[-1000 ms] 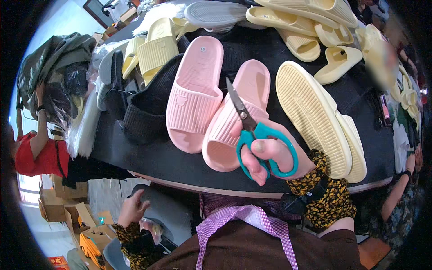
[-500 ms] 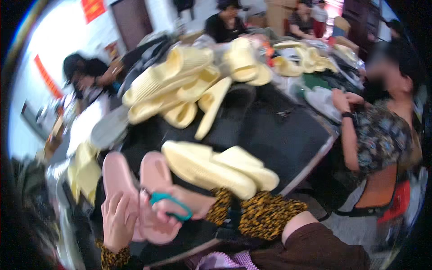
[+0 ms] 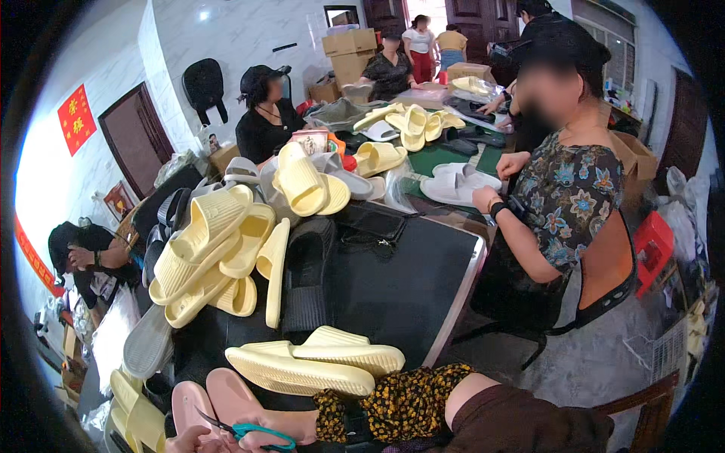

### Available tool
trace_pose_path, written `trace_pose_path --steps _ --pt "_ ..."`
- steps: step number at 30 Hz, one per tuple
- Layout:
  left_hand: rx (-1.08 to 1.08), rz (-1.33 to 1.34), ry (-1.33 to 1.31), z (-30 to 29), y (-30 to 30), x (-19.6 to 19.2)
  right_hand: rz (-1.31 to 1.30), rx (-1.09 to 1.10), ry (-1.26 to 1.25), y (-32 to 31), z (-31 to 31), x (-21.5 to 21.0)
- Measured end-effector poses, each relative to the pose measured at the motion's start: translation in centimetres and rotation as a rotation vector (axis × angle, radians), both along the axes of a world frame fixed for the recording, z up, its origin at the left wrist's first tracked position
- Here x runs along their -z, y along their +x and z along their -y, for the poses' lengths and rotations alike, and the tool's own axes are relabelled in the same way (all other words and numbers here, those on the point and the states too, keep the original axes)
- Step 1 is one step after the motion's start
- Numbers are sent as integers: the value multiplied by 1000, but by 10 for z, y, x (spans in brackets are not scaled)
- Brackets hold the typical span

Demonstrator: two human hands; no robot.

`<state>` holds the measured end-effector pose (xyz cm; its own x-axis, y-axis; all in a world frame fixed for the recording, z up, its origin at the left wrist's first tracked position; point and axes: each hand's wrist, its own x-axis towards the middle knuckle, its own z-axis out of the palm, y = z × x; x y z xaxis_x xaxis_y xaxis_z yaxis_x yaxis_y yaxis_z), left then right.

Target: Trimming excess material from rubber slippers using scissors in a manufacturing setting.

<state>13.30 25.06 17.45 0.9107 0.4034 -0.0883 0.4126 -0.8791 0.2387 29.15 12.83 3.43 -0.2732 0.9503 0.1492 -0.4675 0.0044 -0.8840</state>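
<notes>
At the lower edge, my right hand [image 3: 260, 427] is closed round a pair of scissors [image 3: 281, 445] with teal handles. Their dark blades point left, toward my left hand [image 3: 189, 438]. Its fingers are bent together by the front slipper, and what they hold, if anything, is hidden; the frame edge cuts both hands off. Two pink slippers [image 3: 229, 392] lie side by side just beyond my hands, only their heel halves showing. A pair of cream slippers [image 3: 317, 362] rests against each other beyond my right forearm.
Cream slippers [image 3: 215, 249] are heaped on the black table [image 3: 408, 279], beside a black slipper [image 3: 310, 272] and a grey one [image 3: 149, 343]. More cream slippers [image 3: 136, 411] stand at lower left. A co-worker [image 3: 566, 204] sits at right, handling white slippers [image 3: 457, 183]; others work farther back.
The view has tilted up, so hands and pink slippers sit lower in it. My left hand, earlier flat on a pink slipper, is now bent near the scissors' tips. The scissors stay in my right hand.
</notes>
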Motion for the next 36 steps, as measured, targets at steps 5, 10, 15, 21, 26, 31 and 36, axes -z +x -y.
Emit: trace_pose_path --steps 5,10,15,21,26,31,36 --pt "166 70 101 5 15 12 -379 -226 -100 -1 -43 52" --pt "265 10 57 -13 10 28 -223 -276 37 7 -35 40" --pt "294 -63 81 -15 15 33 -11 -61 14 1 3 -3" --pt "78 -121 73 9 14 6 -206 124 -92 -8 14 -28" --pt "-299 528 37 -8 -7 12 -133 198 -109 6 27 -49" --pt "-443 819 -215 -23 -18 10 26 248 -58 11 23 -47" --pt "-448 966 -731 7 -27 22 165 537 163 3 26 -34"
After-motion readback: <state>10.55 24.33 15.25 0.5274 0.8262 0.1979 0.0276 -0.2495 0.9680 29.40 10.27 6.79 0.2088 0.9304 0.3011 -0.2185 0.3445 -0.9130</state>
